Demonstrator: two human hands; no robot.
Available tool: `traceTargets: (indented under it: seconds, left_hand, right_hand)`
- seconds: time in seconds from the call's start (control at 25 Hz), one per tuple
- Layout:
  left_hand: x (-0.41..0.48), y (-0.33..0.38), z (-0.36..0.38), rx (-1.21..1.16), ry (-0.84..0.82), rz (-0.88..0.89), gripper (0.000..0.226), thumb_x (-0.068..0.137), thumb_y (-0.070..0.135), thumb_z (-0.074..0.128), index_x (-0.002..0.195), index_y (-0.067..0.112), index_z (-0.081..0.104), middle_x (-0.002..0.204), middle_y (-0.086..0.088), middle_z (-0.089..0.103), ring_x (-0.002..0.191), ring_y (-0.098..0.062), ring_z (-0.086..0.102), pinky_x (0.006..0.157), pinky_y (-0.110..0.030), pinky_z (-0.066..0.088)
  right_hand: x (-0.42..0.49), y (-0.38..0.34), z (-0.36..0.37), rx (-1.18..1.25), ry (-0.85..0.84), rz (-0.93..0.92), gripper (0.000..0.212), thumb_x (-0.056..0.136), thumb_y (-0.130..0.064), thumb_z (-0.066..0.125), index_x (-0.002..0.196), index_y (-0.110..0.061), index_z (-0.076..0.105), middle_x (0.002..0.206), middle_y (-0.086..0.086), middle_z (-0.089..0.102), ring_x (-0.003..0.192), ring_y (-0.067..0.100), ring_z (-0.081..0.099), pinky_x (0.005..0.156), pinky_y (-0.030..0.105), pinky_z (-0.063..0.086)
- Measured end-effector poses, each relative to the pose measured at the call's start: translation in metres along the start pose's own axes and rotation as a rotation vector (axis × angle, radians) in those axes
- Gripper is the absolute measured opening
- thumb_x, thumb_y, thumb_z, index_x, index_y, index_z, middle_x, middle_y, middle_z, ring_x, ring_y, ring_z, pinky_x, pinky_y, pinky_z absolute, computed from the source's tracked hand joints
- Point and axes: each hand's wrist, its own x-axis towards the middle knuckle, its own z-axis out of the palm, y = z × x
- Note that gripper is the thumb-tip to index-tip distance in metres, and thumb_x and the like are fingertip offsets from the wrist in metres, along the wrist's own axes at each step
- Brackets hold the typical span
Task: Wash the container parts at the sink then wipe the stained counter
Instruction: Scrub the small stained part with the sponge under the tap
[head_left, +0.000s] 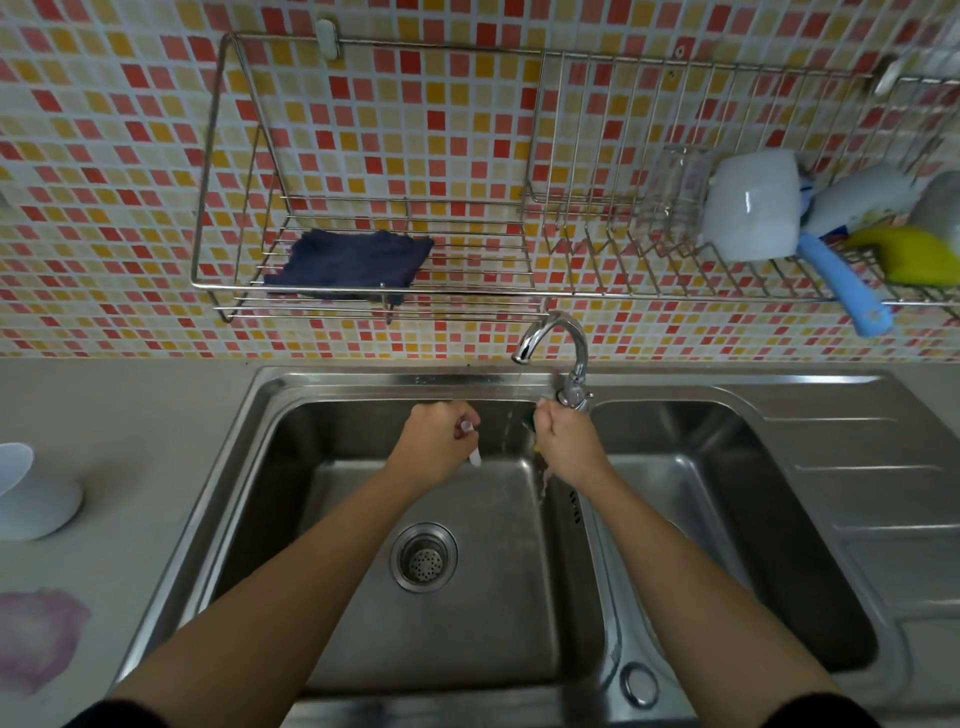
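Right, wash step underway, bench stain (39, 636) w/ purple smear not yet wiped. Left hand (439, 441) fingers curled tight round a small white part (474, 456), poking out either side. Right hand (563, 441) clenched on a sponge (531, 422) (mostly hidden) by the tap (558, 345). Next, prob: scrub the part under the stream.

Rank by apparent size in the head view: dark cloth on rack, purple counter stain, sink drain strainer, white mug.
1. dark cloth
2-3. purple stain and white mug: look alike, unranked
4. drain strainer
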Motion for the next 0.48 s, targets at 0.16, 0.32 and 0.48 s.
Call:
traceTargets:
  seconds: [0.16,0.32,0.48]
  left_hand:
    - [-0.022,0.004,-0.011,0.078,0.019,0.036,0.019,0.085,0.011,0.057,0.100,0.007,0.068,0.090,-0.013,0.069,0.086,-0.027,0.063,0.079,-0.029,0.051]
    - [-0.036,0.007,-0.022,0.137,0.069,0.087,0.018,0.088,0.020,0.058,0.098,0.007,0.067,0.090,-0.011,0.068,0.083,-0.025,0.063,0.077,-0.032,0.052]
    - [-0.042,0.008,-0.038,0.082,0.160,0.129,0.024,0.091,0.017,0.057,0.113,0.009,0.063,0.105,-0.011,0.064,0.092,-0.023,0.061,0.085,-0.031,0.049]
  right_hand:
    - [-0.020,-0.032,-0.005,-0.020,0.078,-0.056,0.047,0.093,-0.032,0.021,0.057,-0.011,0.043,0.055,0.009,0.049,0.055,0.027,0.050,0.060,0.033,0.042]
    - [-0.038,-0.056,-0.012,-0.022,0.153,-0.097,0.044,0.094,-0.032,0.022,0.056,-0.019,0.040,0.053,0.003,0.046,0.054,0.023,0.049,0.059,0.031,0.039]
    - [-0.056,-0.099,-0.049,0.072,0.205,-0.308,0.024,0.101,-0.026,0.028,0.091,-0.015,0.047,0.062,-0.010,0.046,0.053,0.005,0.048,0.050,0.025,0.037]
